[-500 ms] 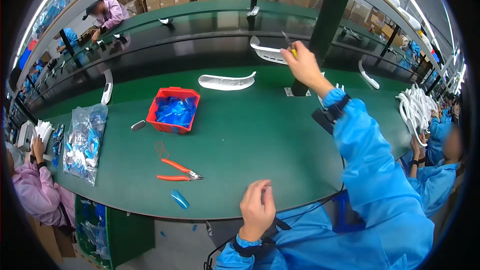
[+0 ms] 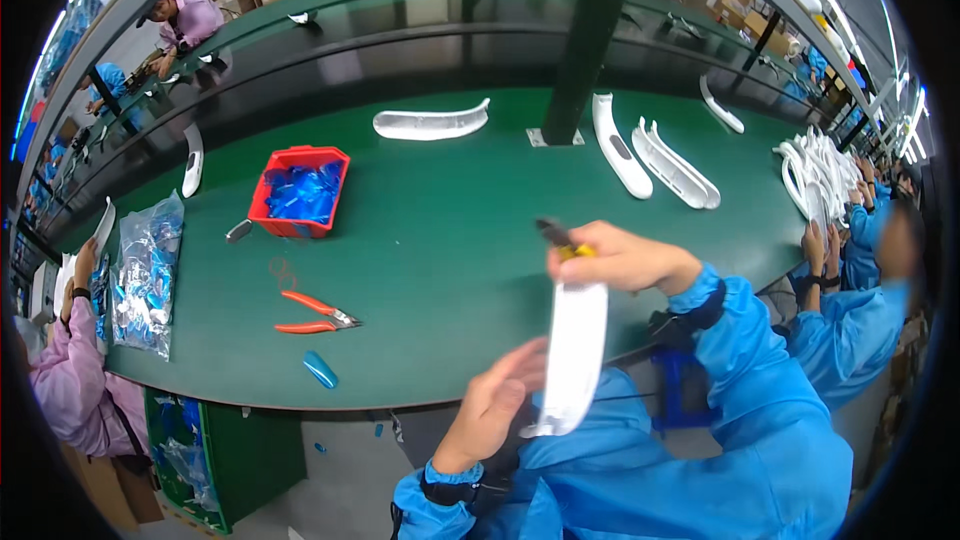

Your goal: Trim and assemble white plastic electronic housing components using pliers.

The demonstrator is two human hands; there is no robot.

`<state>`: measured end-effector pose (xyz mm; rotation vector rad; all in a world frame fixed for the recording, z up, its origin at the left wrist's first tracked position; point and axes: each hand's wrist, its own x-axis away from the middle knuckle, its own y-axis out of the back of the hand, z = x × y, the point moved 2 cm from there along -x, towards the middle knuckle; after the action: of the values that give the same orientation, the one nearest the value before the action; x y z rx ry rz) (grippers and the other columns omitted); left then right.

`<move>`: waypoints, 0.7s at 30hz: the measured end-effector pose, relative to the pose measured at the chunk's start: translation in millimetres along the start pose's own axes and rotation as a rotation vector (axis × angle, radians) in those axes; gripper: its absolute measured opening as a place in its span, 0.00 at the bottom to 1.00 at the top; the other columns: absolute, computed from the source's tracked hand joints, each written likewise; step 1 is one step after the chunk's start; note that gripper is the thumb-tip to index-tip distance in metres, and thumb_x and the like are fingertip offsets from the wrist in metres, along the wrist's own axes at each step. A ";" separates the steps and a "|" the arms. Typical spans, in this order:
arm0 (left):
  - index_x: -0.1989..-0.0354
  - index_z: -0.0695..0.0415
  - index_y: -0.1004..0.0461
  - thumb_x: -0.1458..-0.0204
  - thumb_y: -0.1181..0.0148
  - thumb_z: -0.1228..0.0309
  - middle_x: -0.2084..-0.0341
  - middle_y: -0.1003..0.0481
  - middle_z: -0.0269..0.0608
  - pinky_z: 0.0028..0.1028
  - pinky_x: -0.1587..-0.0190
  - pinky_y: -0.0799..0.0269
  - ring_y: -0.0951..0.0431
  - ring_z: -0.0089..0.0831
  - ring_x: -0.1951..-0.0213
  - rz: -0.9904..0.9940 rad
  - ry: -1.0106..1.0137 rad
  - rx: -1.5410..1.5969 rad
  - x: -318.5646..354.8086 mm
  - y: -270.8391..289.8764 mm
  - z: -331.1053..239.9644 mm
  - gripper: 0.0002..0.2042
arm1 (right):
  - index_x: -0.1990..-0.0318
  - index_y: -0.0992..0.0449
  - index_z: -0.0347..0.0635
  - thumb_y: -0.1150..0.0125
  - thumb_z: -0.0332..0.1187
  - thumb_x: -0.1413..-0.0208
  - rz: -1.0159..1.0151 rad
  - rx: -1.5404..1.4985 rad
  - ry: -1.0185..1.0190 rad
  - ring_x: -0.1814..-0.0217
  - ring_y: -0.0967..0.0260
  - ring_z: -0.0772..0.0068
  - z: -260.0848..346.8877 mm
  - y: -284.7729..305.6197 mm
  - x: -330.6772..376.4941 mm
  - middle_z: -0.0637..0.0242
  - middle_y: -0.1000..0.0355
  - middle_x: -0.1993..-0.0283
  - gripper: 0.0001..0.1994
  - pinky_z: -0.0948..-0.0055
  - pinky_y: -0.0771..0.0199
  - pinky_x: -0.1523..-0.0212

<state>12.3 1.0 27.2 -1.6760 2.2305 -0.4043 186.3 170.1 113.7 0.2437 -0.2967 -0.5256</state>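
Observation:
My right hand (image 2: 625, 258) is closed on the upper end of a long white curved plastic shell (image 2: 577, 355). The same fingers keep hold of a small yellow-handled tool (image 2: 572, 248) with a dark tip, blurred by motion. At the shell's left edge is my left hand (image 2: 490, 410), its fingers stretched out and the thumb apart; whether they touch the shell I cannot tell. Orange-handled nippers (image 2: 318, 315) lie on the green table, with a glossy blue piece (image 2: 321, 369) near its front edge.
A red bin (image 2: 300, 192) holds blue pieces. Beside it lies a clear bag (image 2: 147, 275) of parts. More white shells (image 2: 620, 145) rest near the green post (image 2: 580, 50). Co-workers sit at both sides; a white pile (image 2: 820, 170) stands at the right.
My right hand has come back from the dark belt, bringing a white shell toward me with the tool. My left hand has reached toward the shell. The whole view has shifted.

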 end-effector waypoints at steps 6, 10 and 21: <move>0.37 0.71 0.43 0.40 0.66 0.35 0.57 0.25 0.56 0.34 0.59 0.23 0.20 0.41 0.61 0.181 0.284 0.620 20.2 -25.3 48.9 0.43 | 0.59 0.28 0.34 0.48 0.43 0.34 -0.330 0.120 0.112 0.69 0.32 0.78 -30.2 -40.5 -17.4 0.66 0.30 0.70 0.17 0.74 0.30 0.68; 0.39 0.67 0.41 0.39 0.68 0.36 0.59 0.25 0.53 0.36 0.59 0.24 0.22 0.39 0.63 0.014 0.286 0.669 27.5 -39.1 75.2 0.41 | 0.61 0.32 0.35 0.56 0.44 0.31 -0.585 -0.289 0.079 0.72 0.30 0.76 -28.4 -53.5 -0.2 0.65 0.32 0.74 0.18 0.75 0.28 0.71; 0.47 0.64 0.37 0.36 0.73 0.40 0.66 0.25 0.49 0.34 0.66 0.25 0.22 0.39 0.70 -0.083 0.255 0.698 18.4 -42.3 92.6 0.35 | 0.65 0.35 0.39 0.60 0.44 0.30 -0.565 -0.415 0.130 0.71 0.33 0.72 -39.6 -106.0 8.3 0.60 0.30 0.73 0.17 0.71 0.29 0.68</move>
<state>82.9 -31.2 -41.2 -1.3787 1.8414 -1.3026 158.3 83.0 46.7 -0.0496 0.0197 -1.1083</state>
